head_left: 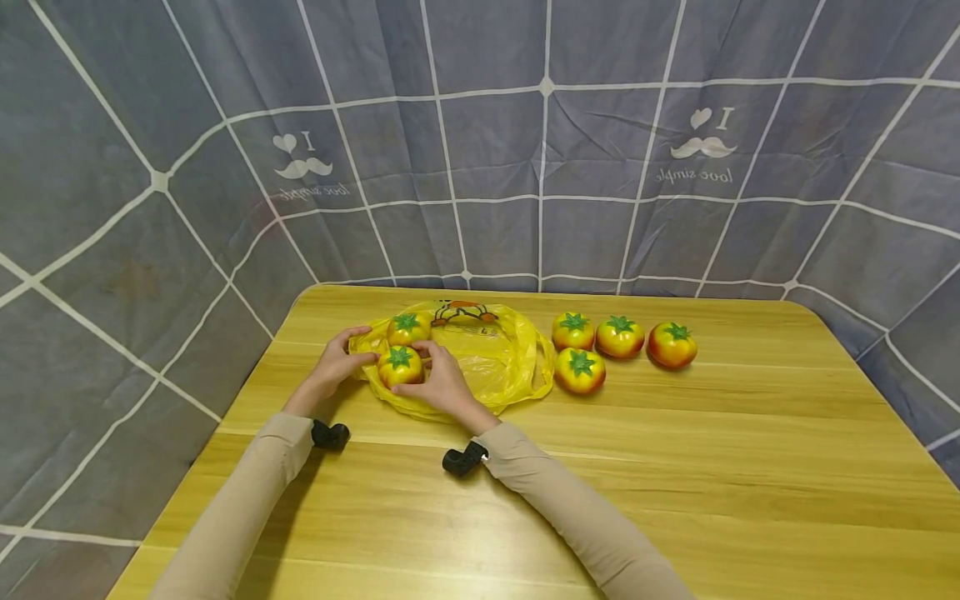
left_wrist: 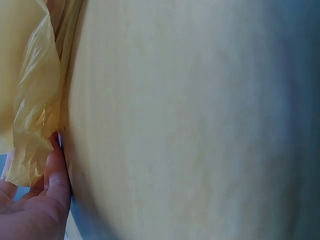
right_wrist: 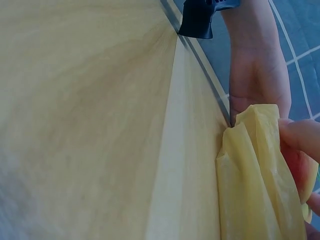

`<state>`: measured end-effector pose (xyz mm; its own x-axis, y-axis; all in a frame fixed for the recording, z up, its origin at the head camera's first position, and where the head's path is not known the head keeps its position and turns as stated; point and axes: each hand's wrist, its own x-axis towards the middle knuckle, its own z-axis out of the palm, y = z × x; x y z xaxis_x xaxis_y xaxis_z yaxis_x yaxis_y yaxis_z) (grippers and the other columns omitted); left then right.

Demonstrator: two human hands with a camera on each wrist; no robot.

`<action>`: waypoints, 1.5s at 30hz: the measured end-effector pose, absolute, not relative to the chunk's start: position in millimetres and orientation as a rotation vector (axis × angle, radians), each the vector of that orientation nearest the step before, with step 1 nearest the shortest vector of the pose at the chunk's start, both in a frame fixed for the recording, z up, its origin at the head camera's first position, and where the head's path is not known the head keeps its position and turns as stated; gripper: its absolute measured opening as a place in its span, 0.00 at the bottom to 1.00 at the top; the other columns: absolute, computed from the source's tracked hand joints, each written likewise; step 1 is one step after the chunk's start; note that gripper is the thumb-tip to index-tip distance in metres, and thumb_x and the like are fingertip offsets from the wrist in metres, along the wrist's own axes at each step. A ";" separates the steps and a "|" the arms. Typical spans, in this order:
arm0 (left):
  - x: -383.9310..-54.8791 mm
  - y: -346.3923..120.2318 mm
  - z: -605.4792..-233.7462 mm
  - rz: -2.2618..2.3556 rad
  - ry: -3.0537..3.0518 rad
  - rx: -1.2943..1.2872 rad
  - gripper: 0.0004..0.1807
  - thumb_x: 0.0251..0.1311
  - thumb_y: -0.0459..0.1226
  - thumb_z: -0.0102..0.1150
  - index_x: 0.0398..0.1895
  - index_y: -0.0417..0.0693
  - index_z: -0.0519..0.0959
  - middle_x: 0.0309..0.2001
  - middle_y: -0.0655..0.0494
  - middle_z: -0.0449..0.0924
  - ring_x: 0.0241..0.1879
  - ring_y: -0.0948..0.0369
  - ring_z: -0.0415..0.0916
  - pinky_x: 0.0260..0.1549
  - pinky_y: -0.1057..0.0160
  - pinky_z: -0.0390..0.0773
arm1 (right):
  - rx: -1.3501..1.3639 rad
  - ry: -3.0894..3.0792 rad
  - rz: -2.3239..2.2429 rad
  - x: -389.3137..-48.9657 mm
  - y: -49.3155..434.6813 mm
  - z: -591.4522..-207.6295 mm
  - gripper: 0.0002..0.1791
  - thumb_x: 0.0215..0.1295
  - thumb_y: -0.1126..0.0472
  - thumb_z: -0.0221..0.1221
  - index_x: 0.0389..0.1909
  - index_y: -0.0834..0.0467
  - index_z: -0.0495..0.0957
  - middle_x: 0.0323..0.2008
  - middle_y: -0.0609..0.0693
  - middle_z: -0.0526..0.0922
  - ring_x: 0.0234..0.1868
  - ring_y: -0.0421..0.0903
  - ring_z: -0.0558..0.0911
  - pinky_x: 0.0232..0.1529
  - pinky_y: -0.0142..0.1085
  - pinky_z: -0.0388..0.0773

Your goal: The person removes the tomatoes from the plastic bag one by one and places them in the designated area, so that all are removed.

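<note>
Head view only: four tomatoes (head_left: 619,340) beside bag (head_left: 519,354)

A person's beige-sleeved arms (head_left: 576,506) reach forward, left hand (head_left: 333,367) curled, right hand (head_left: 444,382) close beside it, thumb (head_left: 411,389) and fingers (head_left: 438,353) pinching.

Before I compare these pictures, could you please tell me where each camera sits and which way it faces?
Head: worn on the head, facing forward and down at the yellow bag, tomatoes and table; the left hand, right hand and both sleeves show.
Left wrist: on that wrist, facing the bag's edge and the table; part of the left hand shows.
Right wrist: on that wrist, facing table and bag; the right thumb shows, plus the left arm beyond.
Both wrist views share bag and table.
</note>
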<state>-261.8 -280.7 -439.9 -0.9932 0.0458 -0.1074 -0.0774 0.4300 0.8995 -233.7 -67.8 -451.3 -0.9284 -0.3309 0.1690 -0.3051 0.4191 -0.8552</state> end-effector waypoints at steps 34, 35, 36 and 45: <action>-259.9 -278.4 -438.0 1.599 2.563 -0.016 0.37 0.59 0.33 0.60 0.70 0.36 0.57 0.75 0.36 0.46 0.74 0.44 0.44 0.67 0.50 0.61 | -0.636 2.666 -1.599 -216.5 -50.0 -443.8 0.41 0.44 0.56 0.75 0.61 0.56 0.69 0.55 0.54 0.73 0.48 0.49 0.79 0.48 0.33 0.78; -259.7 -278.6 -437.8 1.603 2.561 -0.015 0.37 0.59 0.33 0.60 0.70 0.36 0.57 0.75 0.36 0.46 0.74 0.43 0.42 0.69 0.48 0.58 | -0.638 2.666 -1.601 -215.6 -48.8 -443.2 0.41 0.44 0.56 0.75 0.61 0.56 0.69 0.55 0.54 0.73 0.48 0.49 0.79 0.48 0.34 0.78; -259.5 -278.7 -437.6 1.606 2.561 -0.013 0.37 0.58 0.33 0.61 0.70 0.35 0.57 0.75 0.36 0.46 0.74 0.43 0.41 0.69 0.47 0.56 | -0.634 2.662 -1.605 -214.6 -47.6 -442.3 0.41 0.44 0.56 0.75 0.61 0.56 0.69 0.55 0.54 0.73 0.48 0.49 0.79 0.48 0.34 0.78; -257.8 -278.0 -434.8 1.590 2.563 -0.006 0.38 0.59 0.33 0.60 0.71 0.36 0.56 0.74 0.35 0.46 0.73 0.42 0.44 0.68 0.47 0.58 | -0.645 2.669 -1.595 -209.8 -37.9 -434.5 0.40 0.44 0.57 0.75 0.61 0.56 0.70 0.54 0.54 0.73 0.47 0.49 0.79 0.47 0.35 0.79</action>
<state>-257.8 -278.0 -434.8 -0.9922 0.0625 -0.1079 -0.0690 0.4462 0.8923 -209.8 -37.9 -434.5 -0.9170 -0.3239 0.2327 -0.3584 0.4132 -0.8372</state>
